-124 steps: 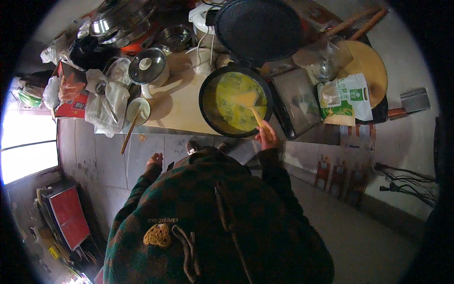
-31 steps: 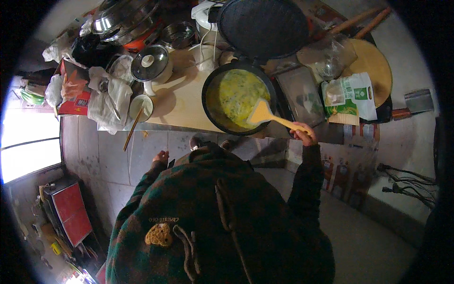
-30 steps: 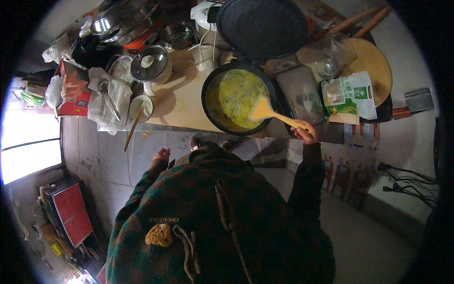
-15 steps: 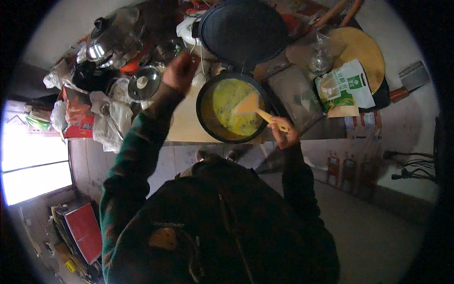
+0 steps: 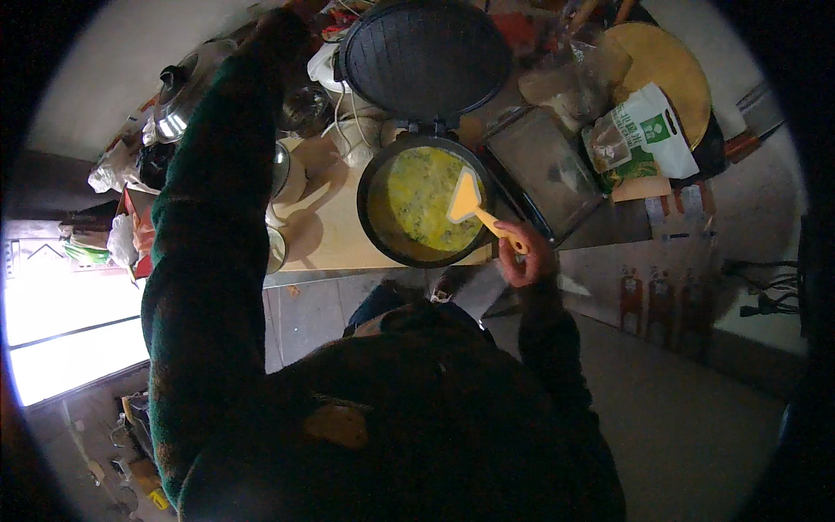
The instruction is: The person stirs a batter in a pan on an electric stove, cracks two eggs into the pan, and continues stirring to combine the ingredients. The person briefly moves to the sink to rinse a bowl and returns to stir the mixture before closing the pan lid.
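At the near edge of the pale wooden counter, right hand closed around the handle of an orange spatula, blade end raised over the right side of the round black pan. Inside that pan, a yellow egg layer flecked with green, spread across nearly the whole bottom. Hinged behind the pan, a round ribbed lid, standing open and tilted back. Left arm in a dark green sleeve stretched far up the left of the view, left hand at the top edge among the clutter, too dark and too close to the rim to tell whether open or gripping anything.

Just right of the pan, a dark rectangular tray, lying flat. Beyond the tray, a white and green bag leaning against a round wooden board. Left of the pan, partly hidden by the sleeve, a small bowl at the counter edge and a glass jar farther back. Behind those, a steel pot with lid and crumpled plastic bags. Between jar and pan lid, white cords and a white cup. Below the counter, grey tiled floor, and at far left a bright window
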`<action>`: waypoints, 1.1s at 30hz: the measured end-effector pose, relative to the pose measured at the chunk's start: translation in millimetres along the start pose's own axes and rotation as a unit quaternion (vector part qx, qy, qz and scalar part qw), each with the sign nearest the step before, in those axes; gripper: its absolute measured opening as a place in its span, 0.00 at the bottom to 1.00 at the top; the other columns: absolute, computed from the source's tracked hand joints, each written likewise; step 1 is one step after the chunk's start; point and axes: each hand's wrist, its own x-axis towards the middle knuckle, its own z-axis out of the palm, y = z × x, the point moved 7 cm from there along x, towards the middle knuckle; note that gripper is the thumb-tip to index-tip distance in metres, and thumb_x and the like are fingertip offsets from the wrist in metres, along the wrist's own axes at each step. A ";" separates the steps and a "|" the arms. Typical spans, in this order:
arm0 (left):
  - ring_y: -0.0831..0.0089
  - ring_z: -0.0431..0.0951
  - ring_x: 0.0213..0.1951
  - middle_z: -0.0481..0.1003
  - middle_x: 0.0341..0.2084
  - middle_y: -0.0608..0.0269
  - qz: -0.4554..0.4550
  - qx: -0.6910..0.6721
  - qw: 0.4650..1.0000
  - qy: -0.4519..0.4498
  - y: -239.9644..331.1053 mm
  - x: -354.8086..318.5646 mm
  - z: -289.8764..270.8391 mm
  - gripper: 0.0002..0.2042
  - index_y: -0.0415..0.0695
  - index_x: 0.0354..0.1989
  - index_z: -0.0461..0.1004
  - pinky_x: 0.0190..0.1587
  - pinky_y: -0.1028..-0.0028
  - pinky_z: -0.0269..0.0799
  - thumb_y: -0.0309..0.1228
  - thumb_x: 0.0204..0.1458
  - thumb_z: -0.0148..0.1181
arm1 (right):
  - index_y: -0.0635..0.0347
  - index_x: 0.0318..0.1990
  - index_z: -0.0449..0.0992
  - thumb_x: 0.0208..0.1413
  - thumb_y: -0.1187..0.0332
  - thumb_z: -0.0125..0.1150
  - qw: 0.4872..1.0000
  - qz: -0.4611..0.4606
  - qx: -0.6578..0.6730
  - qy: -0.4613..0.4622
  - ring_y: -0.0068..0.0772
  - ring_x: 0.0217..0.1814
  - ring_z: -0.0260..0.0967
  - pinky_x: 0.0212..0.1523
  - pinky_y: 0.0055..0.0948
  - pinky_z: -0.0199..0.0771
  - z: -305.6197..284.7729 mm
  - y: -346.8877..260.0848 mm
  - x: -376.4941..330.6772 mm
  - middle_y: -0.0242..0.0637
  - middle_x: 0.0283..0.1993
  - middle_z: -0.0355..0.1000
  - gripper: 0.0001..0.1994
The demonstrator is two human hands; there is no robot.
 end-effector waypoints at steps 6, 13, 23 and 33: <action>0.59 0.71 0.38 0.71 0.39 0.54 -0.296 -0.153 0.922 -0.196 -87.5 -1.5 57.0 0.22 0.42 0.43 0.71 0.40 0.62 0.67 0.44 0.44 0.60 | 0.65 0.43 0.71 0.53 0.68 0.54 0.973 0.209 0.095 0.034 0.28 0.35 0.70 0.39 0.23 0.69 -15.7 34.8 -32.4 0.40 0.38 0.72 0.12; 0.60 0.71 0.38 0.71 0.39 0.55 -0.306 -0.150 0.889 -0.305 -67.8 -1.3 155.9 0.21 0.42 0.43 0.71 0.40 0.63 0.67 0.43 0.44 0.60 | 0.64 0.45 0.71 0.51 0.68 0.55 0.894 0.414 0.157 0.066 0.23 0.28 0.66 0.30 0.22 0.67 -9.1 58.6 -82.8 0.39 0.30 0.71 0.15; 0.61 0.71 0.39 0.71 0.39 0.56 -0.273 -0.198 0.880 -0.334 -33.0 -1.4 229.5 0.19 0.42 0.42 0.72 0.41 0.63 0.67 0.40 0.45 0.60 | 0.61 0.45 0.72 0.50 0.64 0.58 0.806 0.521 0.245 0.139 0.23 0.26 0.65 0.25 0.20 0.63 23.4 69.7 -121.2 0.38 0.32 0.71 0.16; 0.63 0.71 0.40 0.71 0.39 0.56 -0.255 -0.257 0.879 -0.309 -9.2 6.0 217.4 0.17 0.42 0.42 0.72 0.42 0.63 0.67 0.38 0.46 0.60 | 0.63 0.44 0.73 0.49 0.66 0.59 0.825 0.527 0.151 0.137 0.25 0.26 0.68 0.26 0.24 0.68 6.0 46.1 -114.5 0.37 0.29 0.72 0.16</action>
